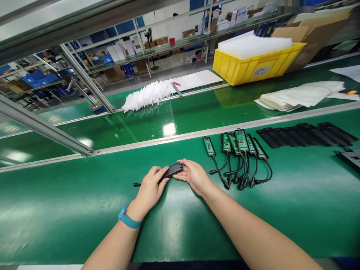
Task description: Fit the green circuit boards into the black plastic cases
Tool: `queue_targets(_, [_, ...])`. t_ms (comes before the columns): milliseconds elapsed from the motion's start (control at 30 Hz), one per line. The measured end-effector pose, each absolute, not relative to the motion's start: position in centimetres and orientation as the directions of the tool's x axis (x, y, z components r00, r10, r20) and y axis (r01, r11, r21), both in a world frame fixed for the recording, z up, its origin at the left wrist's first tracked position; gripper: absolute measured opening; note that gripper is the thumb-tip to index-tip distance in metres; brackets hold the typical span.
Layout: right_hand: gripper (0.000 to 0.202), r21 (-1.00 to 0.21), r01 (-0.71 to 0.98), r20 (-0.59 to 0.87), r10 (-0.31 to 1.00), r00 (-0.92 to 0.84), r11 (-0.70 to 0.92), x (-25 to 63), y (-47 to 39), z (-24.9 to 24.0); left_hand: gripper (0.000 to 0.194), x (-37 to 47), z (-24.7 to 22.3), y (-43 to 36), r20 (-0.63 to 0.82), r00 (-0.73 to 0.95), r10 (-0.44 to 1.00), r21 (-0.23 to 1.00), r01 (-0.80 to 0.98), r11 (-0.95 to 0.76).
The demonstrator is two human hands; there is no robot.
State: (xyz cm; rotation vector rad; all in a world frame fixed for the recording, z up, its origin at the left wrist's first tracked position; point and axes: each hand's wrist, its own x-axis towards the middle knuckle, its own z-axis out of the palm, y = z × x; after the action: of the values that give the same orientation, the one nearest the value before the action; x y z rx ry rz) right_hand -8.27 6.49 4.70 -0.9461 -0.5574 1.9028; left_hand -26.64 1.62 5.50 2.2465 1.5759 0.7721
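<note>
Between my two hands, above the green bench, is a small black plastic case with a cable connector sticking out past my left fingers. My left hand, with a blue band at the wrist, is closed around the case's left part. The fingers of my right hand grip its right end, where there is a small loop. To the right lie several green circuit boards in black trays, with black cables trailing towards me. Beyond them is a row of flat black covers.
A yellow crate with white foam stands behind the bench. White sheets and a bundle of white strips lie on the far green surface. A metal post rises at left. A dark grey device sits at the right edge.
</note>
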Motion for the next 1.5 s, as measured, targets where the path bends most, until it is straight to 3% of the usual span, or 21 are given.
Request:
queue_targets(333, [0.018, -0.736, -0.488, -0.363, 0.882, -0.3, -0.469, -8.3, 6.2, 4.9, 0.038, -26.9, 5.5, 1.8, 0.259, 0.271, 0.927, 0.53, 0.763, -0.371])
queue_targets(667, [0.032, -0.845, -0.369, -0.321, 0.919, -0.23, -0.388, -8.1, 6.1, 5.0, 0.039, -26.3, 5.7, 1.6, 0.241, 0.283, 0.928, 0.511, 0.776, -0.369])
queue_targets(833, [0.037, -0.925, -0.249, -0.215, 0.934, -0.285, -0.288, -7.4, 6.2, 5.6, 0.042, -26.3, 6.5, 1.7, 0.265, 0.205, 0.942, 0.633, 0.7, -0.331])
queue_targets(1033, [0.031, -0.996, -0.012, -0.076, 0.901, -0.428, -0.089, -6.5, 6.8, 5.9, 0.018, -27.1, 7.7, 2.0, 0.144, 0.231, 0.962, 0.777, 0.575, -0.254])
queue_targets(1500, [0.024, -0.994, 0.09, 0.015, 0.886, -0.464, 0.064, -6.2, 6.5, 6.8, 0.015, -26.4, 7.3, 1.2, 0.198, 0.153, 0.968, 0.712, 0.657, -0.249])
